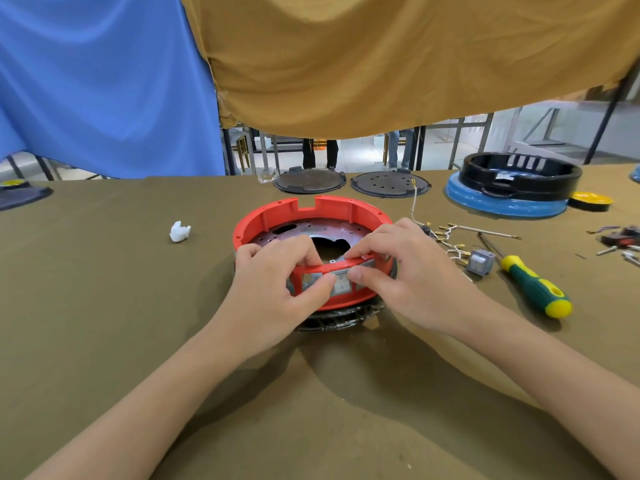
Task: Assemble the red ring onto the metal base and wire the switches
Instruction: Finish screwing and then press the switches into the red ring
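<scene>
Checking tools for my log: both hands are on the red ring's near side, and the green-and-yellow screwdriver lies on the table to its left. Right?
Not quite. The head view shows the screwdriver lying right of the red ring, not left. The left hand and right hand are on its near side.

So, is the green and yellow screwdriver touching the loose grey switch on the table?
Apart. The head view shows bare table cloth between the screwdriver and the grey switch.
</scene>
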`<state>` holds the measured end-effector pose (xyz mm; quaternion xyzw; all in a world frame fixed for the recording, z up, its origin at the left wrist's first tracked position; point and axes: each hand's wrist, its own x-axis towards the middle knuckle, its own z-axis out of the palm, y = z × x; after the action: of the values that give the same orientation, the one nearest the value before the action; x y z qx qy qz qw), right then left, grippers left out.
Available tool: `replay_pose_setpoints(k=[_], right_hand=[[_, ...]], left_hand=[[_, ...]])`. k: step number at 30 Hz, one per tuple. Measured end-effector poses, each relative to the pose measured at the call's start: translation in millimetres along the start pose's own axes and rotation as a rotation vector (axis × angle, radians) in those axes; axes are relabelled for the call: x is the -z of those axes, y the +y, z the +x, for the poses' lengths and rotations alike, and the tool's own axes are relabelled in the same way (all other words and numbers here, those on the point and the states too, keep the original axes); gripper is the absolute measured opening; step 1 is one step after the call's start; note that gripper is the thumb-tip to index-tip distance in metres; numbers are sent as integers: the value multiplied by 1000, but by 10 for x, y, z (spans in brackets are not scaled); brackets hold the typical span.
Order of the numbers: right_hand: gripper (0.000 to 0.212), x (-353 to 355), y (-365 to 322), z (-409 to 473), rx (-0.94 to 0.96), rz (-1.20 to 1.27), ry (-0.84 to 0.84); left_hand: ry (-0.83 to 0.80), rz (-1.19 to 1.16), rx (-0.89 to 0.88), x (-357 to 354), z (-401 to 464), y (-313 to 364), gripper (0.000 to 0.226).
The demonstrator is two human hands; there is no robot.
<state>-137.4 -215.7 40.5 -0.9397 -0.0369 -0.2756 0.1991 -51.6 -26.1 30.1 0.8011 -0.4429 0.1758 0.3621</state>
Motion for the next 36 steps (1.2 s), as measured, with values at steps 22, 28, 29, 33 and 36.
replay_pose_setpoints(k=[22,28,29,33,36], right_hand=[[36,-25,-92,-125,8,4,12],[37,-26,-100,-105,-8,-1,1],[37,-7,-81,-110,-11,36,-23],[23,123,67,-51,-102,163,123],[20,350,431,23,-387,-125,360]], left_hand=[[-55,-62,-21,63,3,-63,28],[-70,-46,-39,69,-7,-116,30],[-68,-48,-37,68,-6,-113,29],[-58,-30,-58,72,-24,-102,26],[-70,-24,-87,85,-34,-128,19]])
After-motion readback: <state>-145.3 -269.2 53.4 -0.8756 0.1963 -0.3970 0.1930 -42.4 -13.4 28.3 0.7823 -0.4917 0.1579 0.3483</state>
